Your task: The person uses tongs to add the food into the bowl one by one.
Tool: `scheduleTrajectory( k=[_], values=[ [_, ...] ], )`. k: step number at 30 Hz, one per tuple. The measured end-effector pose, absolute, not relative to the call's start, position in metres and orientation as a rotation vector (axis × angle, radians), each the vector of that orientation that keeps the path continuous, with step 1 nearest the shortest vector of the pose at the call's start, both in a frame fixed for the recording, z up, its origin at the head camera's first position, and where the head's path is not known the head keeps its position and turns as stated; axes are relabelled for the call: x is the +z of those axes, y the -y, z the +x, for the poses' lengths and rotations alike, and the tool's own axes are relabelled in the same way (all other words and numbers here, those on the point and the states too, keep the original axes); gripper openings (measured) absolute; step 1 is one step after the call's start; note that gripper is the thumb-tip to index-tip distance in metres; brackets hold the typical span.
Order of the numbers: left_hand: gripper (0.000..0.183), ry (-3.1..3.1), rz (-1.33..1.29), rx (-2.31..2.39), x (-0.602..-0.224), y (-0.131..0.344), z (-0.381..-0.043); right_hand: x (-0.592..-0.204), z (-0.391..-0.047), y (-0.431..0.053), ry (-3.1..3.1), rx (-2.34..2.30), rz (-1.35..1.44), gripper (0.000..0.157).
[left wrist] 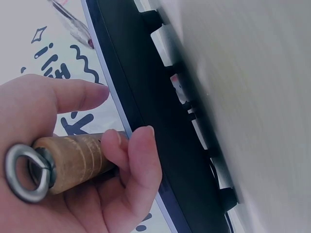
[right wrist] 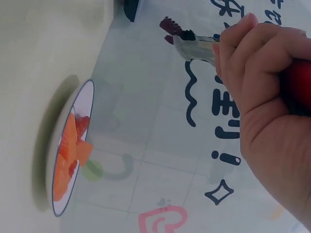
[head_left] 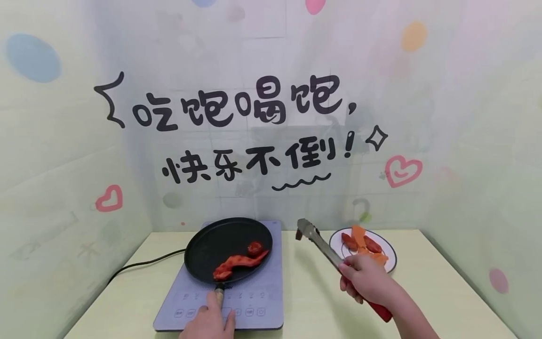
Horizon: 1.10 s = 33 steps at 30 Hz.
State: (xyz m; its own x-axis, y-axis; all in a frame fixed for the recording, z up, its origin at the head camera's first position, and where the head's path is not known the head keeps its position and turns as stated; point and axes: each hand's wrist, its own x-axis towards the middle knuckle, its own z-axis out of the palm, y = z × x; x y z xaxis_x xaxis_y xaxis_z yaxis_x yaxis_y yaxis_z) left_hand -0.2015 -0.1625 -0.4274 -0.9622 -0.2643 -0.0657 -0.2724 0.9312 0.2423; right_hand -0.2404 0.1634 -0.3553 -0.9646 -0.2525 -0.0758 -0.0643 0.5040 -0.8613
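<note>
My left hand (head_left: 210,320) holds the wooden handle (left wrist: 75,162) of a black frying pan (head_left: 216,242), its fingers curled round it and the thumb raised off. In the pan lie a long, wavy red food piece (head_left: 241,262) and a round red piece (head_left: 255,248). My right hand (head_left: 370,281) grips metal tongs (head_left: 323,246) with a red handle, tips pointing up and left between pan and plate. A small dark reddish-brown piece (right wrist: 170,28) sits at the tips of the tongs, above the table. Close by my right hand is a white plate (head_left: 336,246) with orange and red food pieces.
The pan rests on a lilac induction cooker (head_left: 271,278) with touch buttons. A black cable (head_left: 144,261) runs off to the left. The pale table (head_left: 313,301) ends at a decorated wall (head_left: 254,207) behind, with side walls left and right.
</note>
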Motion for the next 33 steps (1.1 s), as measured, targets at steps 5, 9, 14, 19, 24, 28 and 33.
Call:
scheduleTrajectory(
  k=[5,9,14,19,24,28,33],
  values=[
    [0.052,-3.051,-0.429,0.392,-0.428,0.164,-0.202,-0.365,-0.252,-0.152,-2.444,-1.477,-0.292,0.019],
    [0.053,-3.06,-0.427,0.379,-0.429,0.163,-0.202,-0.366,-0.265,-0.143,-2.429,-1.436,-0.325,0.019],
    [0.052,-3.056,-0.428,0.381,-0.428,0.164,-0.202,-0.362,-0.276,-0.134,-2.467,-1.302,-0.343,0.017],
    [0.051,-3.056,-0.427,0.388,-0.427,0.163,-0.2,-0.356,-0.28,-0.131,-2.513,-1.204,-0.376,0.015],
    [0.05,-3.069,-0.426,0.393,-0.427,0.162,-0.199,-0.352,-0.281,-0.128,-2.522,-1.159,-0.425,0.016],
    [0.05,-3.065,-0.435,0.387,-0.428,0.163,-0.2,-0.35,-0.282,-0.126,-2.536,-1.137,-0.409,0.015],
    [0.051,-3.058,-0.434,0.386,-0.427,0.162,-0.2,-0.353,-0.284,-0.124,-2.562,-1.121,-0.368,0.014]
  ],
)
